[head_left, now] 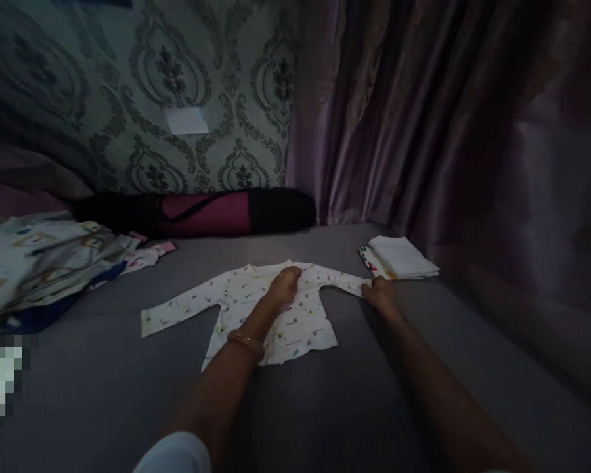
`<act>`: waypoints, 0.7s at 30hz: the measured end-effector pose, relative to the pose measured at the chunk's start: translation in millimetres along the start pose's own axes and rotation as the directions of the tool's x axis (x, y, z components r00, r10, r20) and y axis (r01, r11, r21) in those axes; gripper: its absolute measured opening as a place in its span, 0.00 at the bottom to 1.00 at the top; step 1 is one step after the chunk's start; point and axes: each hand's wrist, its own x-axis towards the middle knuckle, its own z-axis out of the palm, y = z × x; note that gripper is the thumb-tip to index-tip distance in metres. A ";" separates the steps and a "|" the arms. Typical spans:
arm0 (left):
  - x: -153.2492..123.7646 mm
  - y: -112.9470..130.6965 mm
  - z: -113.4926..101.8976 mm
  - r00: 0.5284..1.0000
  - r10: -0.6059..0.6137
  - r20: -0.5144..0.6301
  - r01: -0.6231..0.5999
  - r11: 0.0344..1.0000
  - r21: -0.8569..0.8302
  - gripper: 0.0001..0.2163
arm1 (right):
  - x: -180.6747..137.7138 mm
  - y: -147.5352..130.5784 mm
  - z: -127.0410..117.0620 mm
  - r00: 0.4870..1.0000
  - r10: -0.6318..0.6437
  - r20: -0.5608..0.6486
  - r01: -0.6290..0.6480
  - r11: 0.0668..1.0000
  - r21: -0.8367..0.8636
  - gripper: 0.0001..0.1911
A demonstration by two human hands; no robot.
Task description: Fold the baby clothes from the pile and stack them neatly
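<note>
A small white long-sleeved shirt (300, 322) with tiny coloured prints lies spread flat, front up, on a grey surface (103, 394), both sleeves stretched out to the sides. The left hand (284, 286) rests palm down on the shirt's chest just below the neckline, fingers loosely bent and pressing on the cloth, with nothing gripped that I can see. A gold bangle (246, 341) sits on that wrist, over the shirt's lower part. The right hand (381, 295) is at the cuff of the shirt's right sleeve, fingertips touching it. Whether it pinches the cloth or only lies against it cannot be told.

Just beyond that cuff is a neat stack of folded cloths (404, 257), white on top with a printed piece under it. Well left of the shirt lies a loose pile of patterned clothes (44, 256). Behind the shirt, against the patterned wallpaper (128, 79), lies a long black carry bag (280, 209) with a maroon roll (207, 213) inside it, showing along its middle. A purple curtain (448, 131) hangs to the right of the shirt.
</note>
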 end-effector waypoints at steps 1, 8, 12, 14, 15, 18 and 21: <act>5.4 -0.1 6.5 1.000 0.005 -0.008 -0.005 1.000 0.019 0.17 | 2.0 0.1 -0.2 1.000 -0.006 -0.001 0.006 1.000 0.028 0.15; 16.9 8.0 30.2 0.992 -0.120 0.046 0.106 0.966 0.235 0.25 | 15.2 -10.0 3.9 0.975 0.203 -0.085 -0.133 0.853 0.504 0.19; 13.0 14.4 31.5 0.989 -0.126 0.080 0.095 0.944 0.317 0.30 | 20.1 -16.7 6.5 0.972 0.214 -0.096 -0.132 0.838 0.530 0.25; 12.8 14.3 32.3 0.989 -0.124 0.085 0.087 0.932 0.352 0.33 | 19.4 -13.1 4.6 0.980 0.125 -0.157 -0.036 0.879 0.475 0.23; 13.1 13.4 33.2 0.988 -0.129 0.087 0.088 0.925 0.370 0.34 | 18.4 -9.5 3.0 0.980 0.066 -0.189 0.023 0.900 0.435 0.21; 15.0 9.6 37.3 0.984 -0.156 0.086 0.104 0.896 0.431 0.37 | 14.2 3.6 -1.0 0.973 -0.042 -0.227 0.118 0.936 0.332 0.17; 16.1 7.4 40.3 0.986 -0.151 0.068 0.101 0.873 0.478 0.40 | 11.2 10.9 -0.9 0.977 -0.055 -0.206 0.108 0.962 0.251 0.15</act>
